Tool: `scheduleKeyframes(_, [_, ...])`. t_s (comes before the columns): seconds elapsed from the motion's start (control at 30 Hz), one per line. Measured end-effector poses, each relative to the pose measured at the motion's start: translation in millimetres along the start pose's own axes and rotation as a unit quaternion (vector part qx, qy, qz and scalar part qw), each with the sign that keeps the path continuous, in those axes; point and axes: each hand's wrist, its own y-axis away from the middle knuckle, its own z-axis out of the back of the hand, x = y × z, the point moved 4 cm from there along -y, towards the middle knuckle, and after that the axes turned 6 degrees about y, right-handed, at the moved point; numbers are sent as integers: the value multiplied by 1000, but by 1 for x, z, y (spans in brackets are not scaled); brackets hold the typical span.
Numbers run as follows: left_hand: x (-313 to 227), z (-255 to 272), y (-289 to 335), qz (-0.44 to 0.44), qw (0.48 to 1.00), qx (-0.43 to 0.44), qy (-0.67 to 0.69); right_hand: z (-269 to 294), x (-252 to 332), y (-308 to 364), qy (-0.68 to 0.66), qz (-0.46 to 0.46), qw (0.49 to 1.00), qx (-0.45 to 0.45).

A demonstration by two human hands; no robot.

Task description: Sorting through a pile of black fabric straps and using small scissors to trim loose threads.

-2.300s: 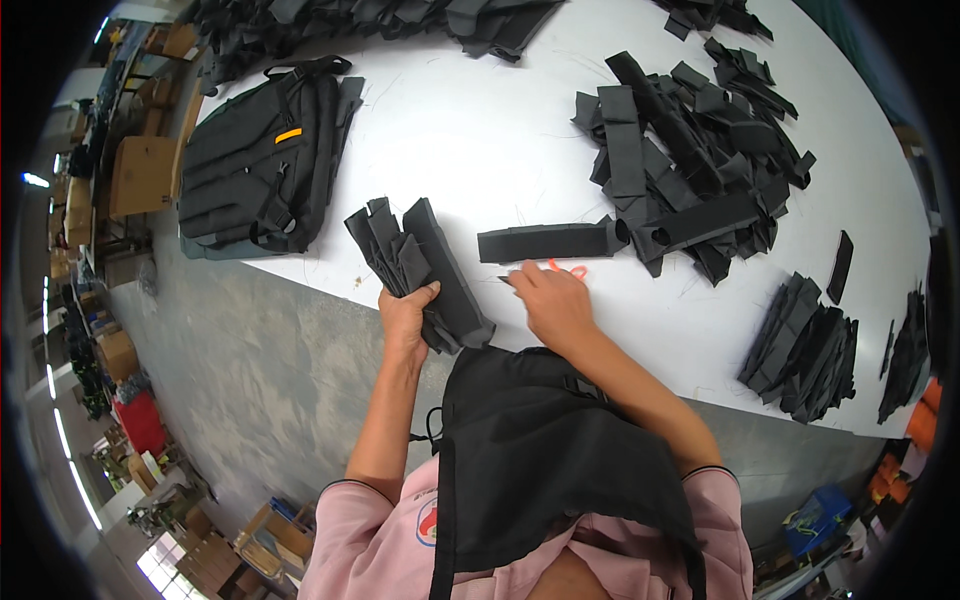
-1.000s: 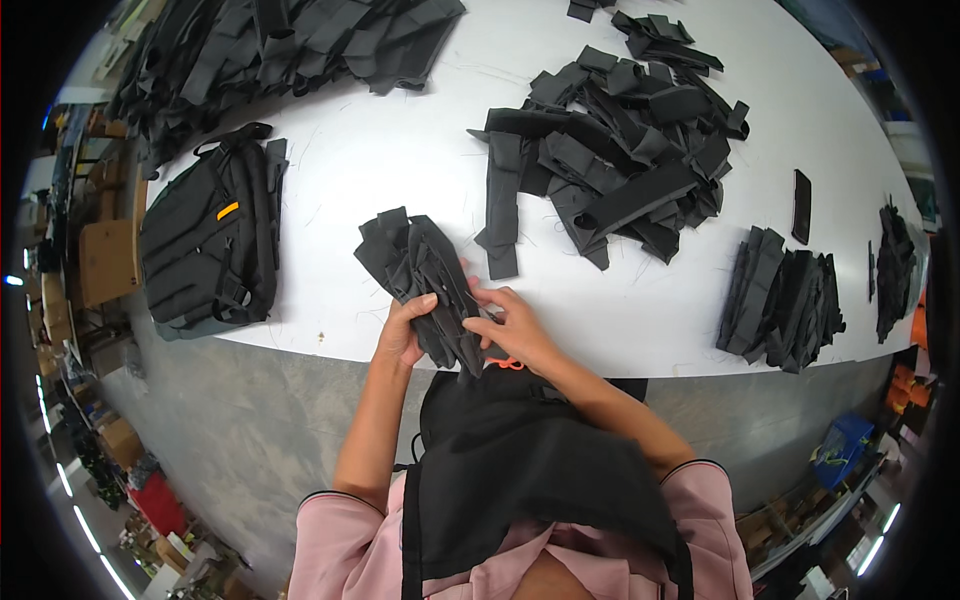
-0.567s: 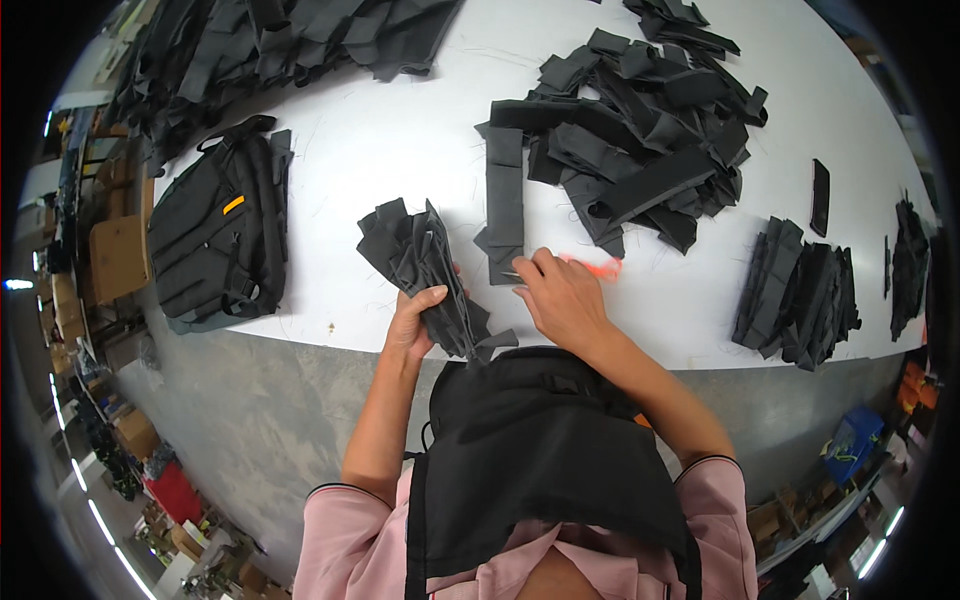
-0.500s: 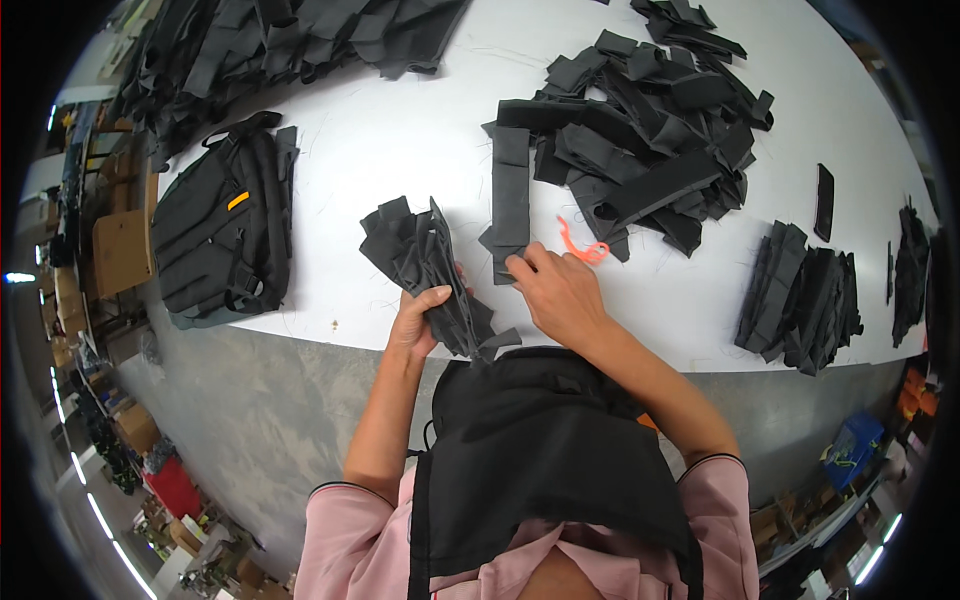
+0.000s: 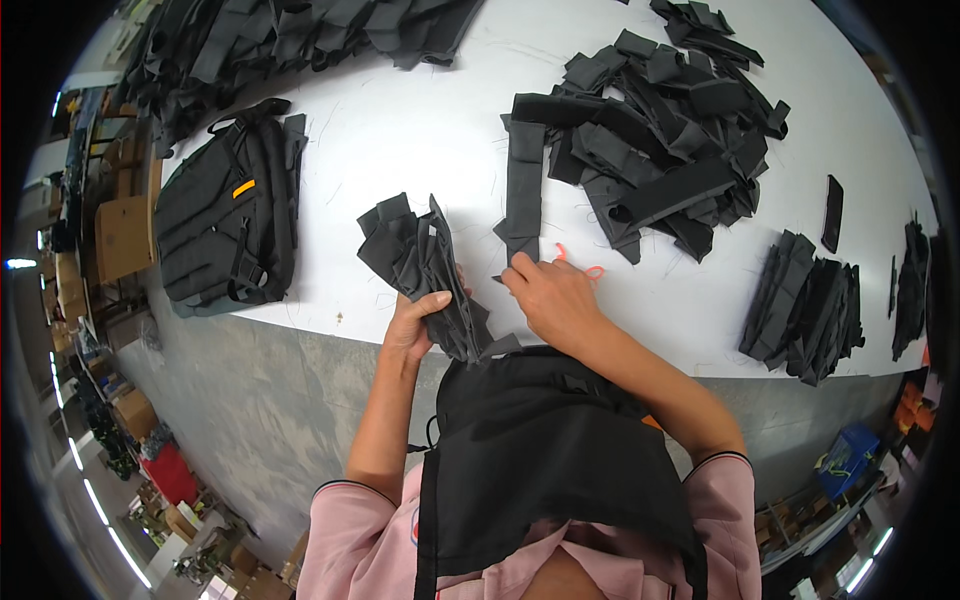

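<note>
My left hand [image 5: 420, 322] is closed round a thick bundle of black fabric strips [image 5: 418, 262], thumb across the front, above the table's near edge. To the right, my right hand [image 5: 557, 300] pinches the near end of a single long black fabric strip [image 5: 524, 180] that lies lengthwise on the table. The far end of this strip meets a loose heap of black fabric strips [image 5: 650, 130]. Partly behind my right hand lies a bright orange cord [image 5: 595, 273].
On the white table [image 5: 400, 130] a black backpack [image 5: 228, 215] lies at the left. A large pile of black strips [image 5: 300, 35] is at the far left. Stacked strips [image 5: 802, 310] and a flat black object [image 5: 832, 213] lie at the right. A black apron [image 5: 560, 440] covers my front.
The view has shifted slightly. My right hand has moved a little and now covers more of the orange cord; it still pinches the strip's end. My left hand keeps its bundle.
</note>
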Motion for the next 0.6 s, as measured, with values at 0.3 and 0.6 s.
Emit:
scheduleKeyframes(0.3, [-4,4,5,-5,1000,0,12,-23,15,-21,55,64,996,27])
scheduleKeyframes(0.6, [-11,23,16,-41,996,-29,67,6,-13,16,-77,-88,993,-9])
